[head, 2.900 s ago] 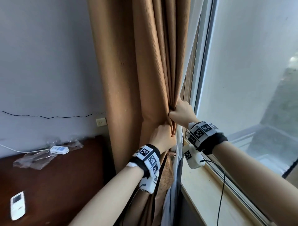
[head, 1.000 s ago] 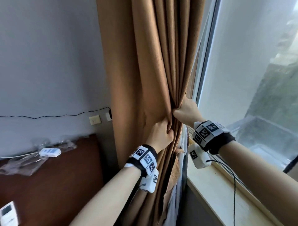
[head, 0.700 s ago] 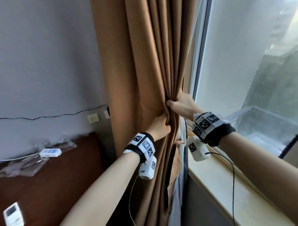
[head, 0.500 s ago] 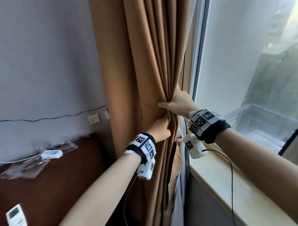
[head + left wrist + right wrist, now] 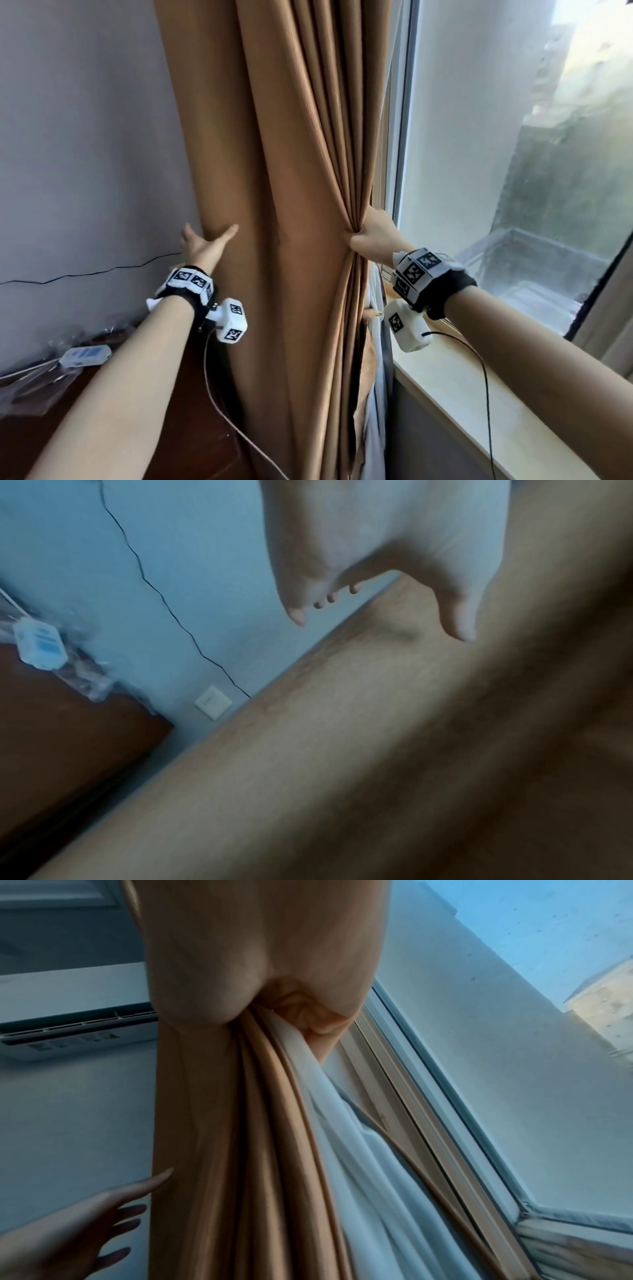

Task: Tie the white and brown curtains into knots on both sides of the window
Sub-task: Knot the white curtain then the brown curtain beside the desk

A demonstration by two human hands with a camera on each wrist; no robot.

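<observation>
The brown curtain point(image 5: 294, 192) hangs in long folds at the left side of the window point(image 5: 513, 171), with the white curtain point(image 5: 329, 1112) tucked behind it next to the frame. The right hand point(image 5: 371, 236) is clenched on a gathered bunch of pleats at mid-height, and the right wrist view shows both brown and white cloth caught in that fist. Half a second ago the left hand point(image 5: 202, 245) was closed on the same bunch just below the right; now it has let go and moved out to the curtain's far edge by the wall point(image 5: 85, 154), fingers spread and straight, thumb lying against the cloth, gripping nothing.

So the bundle is held by one hand only. I judge that the left hand is reaching to sweep in the loose outer width, so the whole drape can be gathered before any knot is started. No knot is formed yet on this side.

Below are a dark wooden surface point(image 5: 61, 431) carrying a small white device point(image 5: 85, 354), and a pale window sill point(image 5: 479, 411) to the right.
</observation>
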